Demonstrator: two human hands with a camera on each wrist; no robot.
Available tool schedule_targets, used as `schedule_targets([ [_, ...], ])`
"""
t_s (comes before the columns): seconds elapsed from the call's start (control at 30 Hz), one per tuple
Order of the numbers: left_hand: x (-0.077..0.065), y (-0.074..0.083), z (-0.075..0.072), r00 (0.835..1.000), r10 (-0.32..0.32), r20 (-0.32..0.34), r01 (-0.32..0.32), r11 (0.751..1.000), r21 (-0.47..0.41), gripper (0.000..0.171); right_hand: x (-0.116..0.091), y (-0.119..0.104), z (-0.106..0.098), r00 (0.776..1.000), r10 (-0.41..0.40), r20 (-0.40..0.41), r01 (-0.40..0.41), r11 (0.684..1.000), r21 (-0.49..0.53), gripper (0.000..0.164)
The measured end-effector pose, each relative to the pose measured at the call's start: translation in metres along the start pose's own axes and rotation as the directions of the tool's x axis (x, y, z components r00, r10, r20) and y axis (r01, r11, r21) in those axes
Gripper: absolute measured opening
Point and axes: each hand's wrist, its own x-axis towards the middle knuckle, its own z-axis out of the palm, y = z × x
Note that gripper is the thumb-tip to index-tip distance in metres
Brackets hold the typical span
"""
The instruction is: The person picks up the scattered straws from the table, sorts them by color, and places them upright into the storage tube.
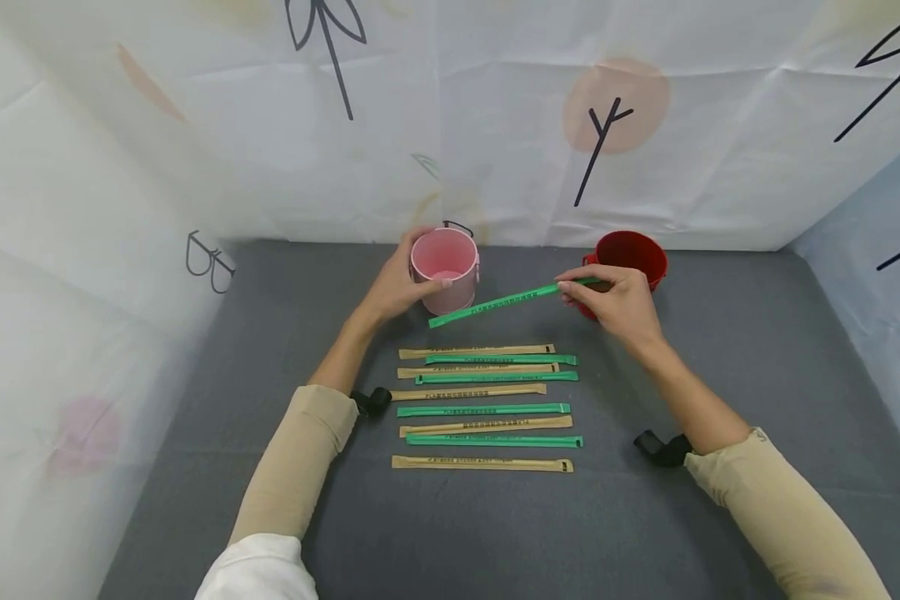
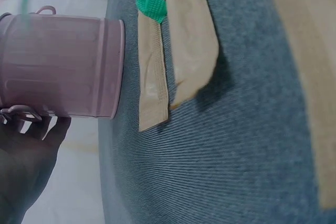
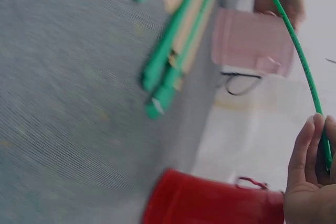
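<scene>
At the back of the table, a small pink bucket (image 1: 461, 287) stands in my left hand (image 1: 393, 287). The thumb lies along its front near the rim, the fingers around its left side. My right hand (image 1: 626, 304) pinches one end of a slim green paper-wrapped straw (image 1: 495, 305) between thumb and fingers. That straw hangs above the table, its far end slanting down left to just in front of the pink bucket. Behind the right hand stands a red bucket (image 1: 662, 267), partly covered by the hand. The right wrist view shows the held straw (image 3: 299, 51) slightly bowed.
Several wrapped straws, tan (image 1: 482, 463) and green (image 1: 483, 410), lie crosswise in a stack of rows on the grey table (image 1: 495, 533) between my arms. Some overlap. White printed cloth (image 1: 487, 125) hangs behind and at the sides.
</scene>
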Motion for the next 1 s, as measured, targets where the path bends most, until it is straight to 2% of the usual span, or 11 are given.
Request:
schedule_targets([
  [0.2, 0.001, 0.002, -0.001, 0.999, -0.015, 0.035, 0.015, 1.0, -0.006, 0.089, 0.015, 0.004, -0.021, 0.996, -0.068, -0.057, 0.071, 0.996, 0.052, 0.015],
  [0.43, 0.006, 0.004, -0.001, 0.997, -0.014, 0.081, 0.015, 1.0, -0.016, 0.089, 0.037, -0.005, -0.04, 0.985, -0.081, -0.155, 0.094, 0.992, 0.082, 0.018],
  [0.6, 0.007, 0.007, -0.001, 0.994, -0.026, 0.109, 0.037, 0.994, -0.104, 0.091, 0.051, -0.006, -0.036, 0.98, -0.096, -0.176, 0.107, 0.993, 0.056, 0.019],
  [0.67, 0.004, 0.015, -0.001, 0.992, -0.024, 0.12, 0.039, 0.991, -0.125, 0.091, 0.055, -0.002, -0.031, 0.98, -0.092, -0.177, 0.1, 0.994, 0.038, 0.019],
  [0.83, 0.0, 0.037, -0.005, 0.99, -0.011, 0.143, 0.029, 0.991, -0.128, 0.089, 0.063, 0.003, -0.021, 0.981, -0.093, -0.17, 0.086, 0.995, -0.048, 0.02],
  [1.0, 0.001, 0.042, -0.009, 0.986, -0.002, 0.166, 0.024, 0.992, -0.127, 0.087, 0.069, 0.002, -0.013, 0.99, -0.093, -0.11, 0.08, 0.99, -0.12, 0.019],
])
